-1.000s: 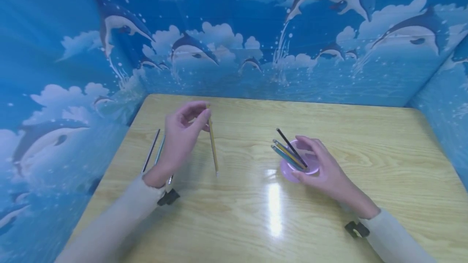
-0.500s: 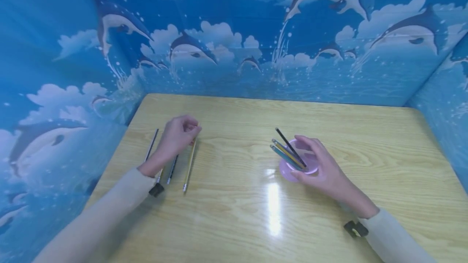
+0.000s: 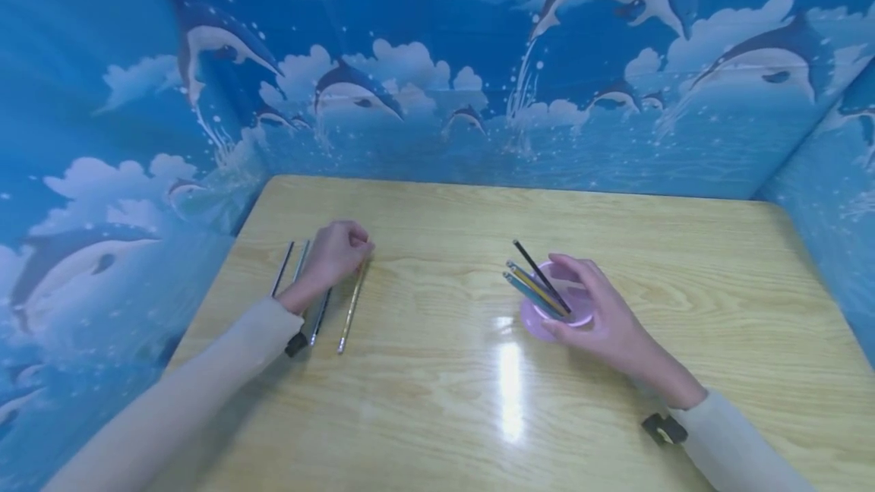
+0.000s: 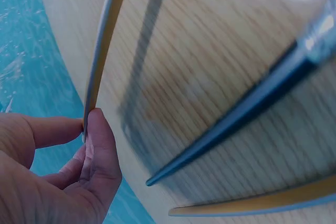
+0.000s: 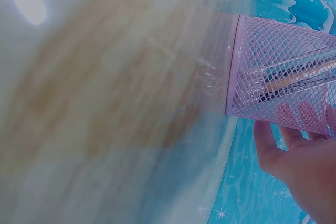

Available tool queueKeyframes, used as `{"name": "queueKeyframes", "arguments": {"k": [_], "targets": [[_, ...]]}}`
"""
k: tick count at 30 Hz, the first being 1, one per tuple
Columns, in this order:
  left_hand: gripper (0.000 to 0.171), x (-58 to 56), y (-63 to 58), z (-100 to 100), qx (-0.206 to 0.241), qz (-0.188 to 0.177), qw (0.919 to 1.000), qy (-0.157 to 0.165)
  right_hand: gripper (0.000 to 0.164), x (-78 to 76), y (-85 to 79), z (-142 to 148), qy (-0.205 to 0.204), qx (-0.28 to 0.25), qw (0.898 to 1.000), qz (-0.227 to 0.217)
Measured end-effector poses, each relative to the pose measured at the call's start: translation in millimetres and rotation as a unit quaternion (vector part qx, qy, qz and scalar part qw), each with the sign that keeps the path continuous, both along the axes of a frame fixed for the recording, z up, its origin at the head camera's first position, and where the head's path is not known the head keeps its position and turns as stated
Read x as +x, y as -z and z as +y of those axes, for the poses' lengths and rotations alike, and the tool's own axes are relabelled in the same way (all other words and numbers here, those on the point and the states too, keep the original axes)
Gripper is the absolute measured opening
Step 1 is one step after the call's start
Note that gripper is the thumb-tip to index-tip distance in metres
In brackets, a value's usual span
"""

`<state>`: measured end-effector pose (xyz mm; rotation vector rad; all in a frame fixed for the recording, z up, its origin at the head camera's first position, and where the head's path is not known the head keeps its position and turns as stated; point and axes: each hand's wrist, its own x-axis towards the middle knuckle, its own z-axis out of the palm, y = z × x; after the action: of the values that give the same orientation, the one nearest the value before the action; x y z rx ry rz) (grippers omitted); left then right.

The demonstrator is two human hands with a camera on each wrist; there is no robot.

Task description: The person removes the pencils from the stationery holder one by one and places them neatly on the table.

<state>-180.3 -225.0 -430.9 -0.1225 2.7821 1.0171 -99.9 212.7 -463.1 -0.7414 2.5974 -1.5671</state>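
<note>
My left hand (image 3: pixel 335 250) pinches the tip end of a yellow pencil (image 3: pixel 352 306) between thumb and fingers. In the left wrist view this pencil (image 4: pixel 103 40) slants up from the fingertips, with its shadow on the table beside it. Just left of it lie a dark blue pencil (image 4: pixel 226 127) and another yellow one (image 4: pixel 257 202). A teal pencil (image 3: pixel 302 255) and a dark one (image 3: pixel 282 268) lie farther left, partly behind the wrist. My right hand (image 3: pixel 604 317) grips a pink mesh pencil cup (image 5: pixel 286 38) from the right side. Black, yellow and teal pencils (image 3: pixel 525 291) lean leftward in it.
The wood-grain table (image 3: pixel 437 401) carries a bright light reflection in front of the cup. Blue dolphin-print sheeting (image 3: pixel 424 97) stands along the table's back and both sides. A dark strap piece (image 3: pixel 664 429) sits at the right cuff.
My left hand has moved left and toward me with the yellow pencil, bringing it alongside the other loose pencils. My right hand and the cup have stayed in place.
</note>
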Motion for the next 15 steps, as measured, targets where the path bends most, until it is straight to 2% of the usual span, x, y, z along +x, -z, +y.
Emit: {"name": "queueKeyframes", "arguments": {"k": [10,15], "targets": [[0.019,-8.6,14.6,-4,-0.058,0.002,0.9982,0.017,0.100,-0.9,1.9,0,0.004,0.012,1.000,0.015],[0.019,-10.8,17.5,-6,-0.071,0.008,0.9972,0.022,0.101,-1.3,2.5,0,0.005,0.013,1.000,0.014]]}}
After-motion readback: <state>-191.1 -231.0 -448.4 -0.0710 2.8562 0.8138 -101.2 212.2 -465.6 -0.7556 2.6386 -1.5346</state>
